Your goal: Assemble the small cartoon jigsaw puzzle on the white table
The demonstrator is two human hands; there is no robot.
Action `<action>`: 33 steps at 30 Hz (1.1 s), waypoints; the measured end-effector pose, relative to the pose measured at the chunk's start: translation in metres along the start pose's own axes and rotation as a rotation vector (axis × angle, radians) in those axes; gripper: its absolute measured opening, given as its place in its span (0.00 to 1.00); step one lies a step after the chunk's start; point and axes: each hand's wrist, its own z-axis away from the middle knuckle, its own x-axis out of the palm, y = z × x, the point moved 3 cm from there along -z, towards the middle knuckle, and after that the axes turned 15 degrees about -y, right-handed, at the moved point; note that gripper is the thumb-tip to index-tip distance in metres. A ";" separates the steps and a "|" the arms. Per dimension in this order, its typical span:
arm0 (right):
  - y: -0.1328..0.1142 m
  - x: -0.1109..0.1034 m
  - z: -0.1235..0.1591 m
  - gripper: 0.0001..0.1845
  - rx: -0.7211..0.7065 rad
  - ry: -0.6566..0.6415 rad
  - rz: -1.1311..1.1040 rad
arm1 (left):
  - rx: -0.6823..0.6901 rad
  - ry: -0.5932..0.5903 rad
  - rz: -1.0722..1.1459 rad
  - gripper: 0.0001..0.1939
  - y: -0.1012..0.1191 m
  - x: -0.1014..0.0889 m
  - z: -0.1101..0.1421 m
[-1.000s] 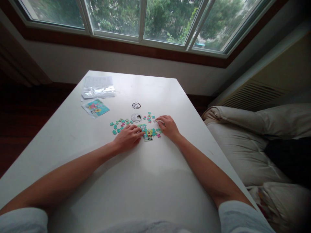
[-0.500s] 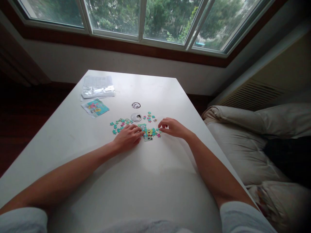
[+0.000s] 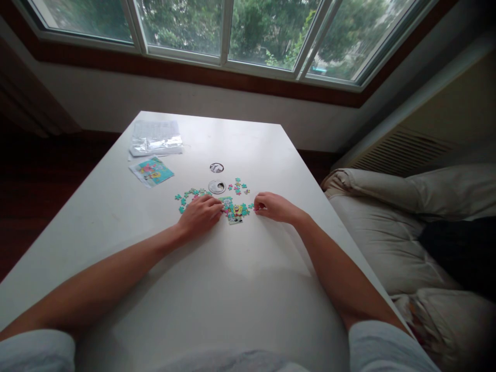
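Observation:
A small, partly joined jigsaw [image 3: 234,212] in teal, yellow and pink lies in the middle of the white table [image 3: 232,289]. My left hand [image 3: 199,214] rests on the table at the jigsaw's left edge, fingers curled down against it. My right hand [image 3: 273,206] sits at the jigsaw's right edge with its fingers pinched together; what they hold is too small to make out. Loose teal and pink pieces [image 3: 189,196] lie scattered left of the jigsaw, and more loose pieces [image 3: 238,187] lie just behind it.
A picture card [image 3: 152,171] and a clear plastic bag on paper [image 3: 156,139] lie at the table's far left. Two round cable holes [image 3: 217,177] sit behind the pieces. Cushions [image 3: 403,217] are right of the table. Windows run along the far wall.
My right hand has drawn back from the loose pieces behind the jigsaw and come down to its right edge, fingers pinched. My left hand has barely shifted.

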 end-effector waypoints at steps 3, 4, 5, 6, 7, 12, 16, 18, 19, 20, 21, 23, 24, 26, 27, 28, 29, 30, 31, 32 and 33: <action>0.000 0.000 0.000 0.03 0.013 0.016 -0.007 | -0.060 0.025 0.005 0.13 -0.006 -0.001 0.000; 0.001 -0.001 0.000 0.04 0.023 0.030 -0.011 | -0.075 0.031 0.004 0.13 -0.007 -0.001 0.001; 0.001 -0.001 0.000 0.04 0.030 0.046 -0.015 | -0.085 0.035 0.003 0.14 -0.008 -0.002 0.001; 0.002 -0.002 -0.001 0.05 0.034 0.058 -0.022 | -0.091 0.037 0.000 0.14 -0.009 -0.002 0.001; 0.003 -0.002 -0.001 0.06 0.034 0.067 -0.031 | -0.090 0.034 -0.003 0.14 -0.009 -0.003 0.001; 0.012 -0.001 -0.005 0.06 0.045 0.133 -0.046 | -0.100 -0.002 -0.025 0.08 -0.006 -0.008 0.001; 0.019 0.002 -0.006 0.05 0.044 0.189 0.002 | -0.106 -0.075 -0.057 0.10 -0.008 -0.012 0.002; 0.021 0.004 -0.006 0.05 0.045 0.201 0.017 | -0.091 -0.110 -0.088 0.10 -0.011 -0.013 0.002; 0.023 0.004 -0.006 0.04 0.048 0.202 0.020 | -0.092 -0.114 -0.113 0.09 -0.013 -0.013 0.002; 0.023 0.005 -0.006 0.04 0.052 0.201 0.021 | -0.100 -0.110 -0.142 0.07 -0.015 -0.014 0.003; 0.024 0.005 -0.006 0.04 0.056 0.201 0.023 | -0.117 -0.101 -0.174 0.06 -0.017 -0.014 0.003; 0.023 0.004 -0.006 0.04 0.061 0.204 0.029 | -0.160 -0.080 -0.230 0.05 -0.021 -0.015 0.004; 0.023 0.004 -0.005 0.04 0.064 0.208 0.033 | -0.180 -0.072 -0.249 0.05 -0.022 -0.016 0.004; 0.020 0.002 -0.005 0.04 0.064 0.223 0.032 | -0.204 -0.063 -0.265 0.05 -0.023 -0.016 0.005; 0.019 0.001 -0.005 0.04 0.060 0.229 0.023 | -0.209 -0.059 -0.263 0.05 -0.023 -0.016 0.005; 0.017 0.001 -0.006 0.04 0.052 0.232 0.008 | -0.209 -0.055 -0.257 0.06 -0.023 -0.016 0.005; 0.016 0.000 -0.006 0.03 0.041 0.233 -0.014 | -0.206 -0.050 -0.248 0.06 -0.022 -0.016 0.005; 0.014 0.000 -0.007 0.03 0.031 0.233 -0.041 | -0.200 -0.045 -0.239 0.07 -0.021 -0.016 0.005; 0.013 0.000 -0.007 0.02 0.024 0.233 -0.074 | -0.193 -0.040 -0.232 0.07 -0.020 -0.015 0.004; 0.013 0.000 -0.007 0.02 0.020 0.235 -0.115 | -0.185 -0.035 -0.226 0.08 -0.019 -0.015 0.004; 0.013 -0.001 -0.007 0.03 0.018 0.240 -0.166 | -0.178 -0.032 -0.220 0.08 -0.019 -0.014 0.004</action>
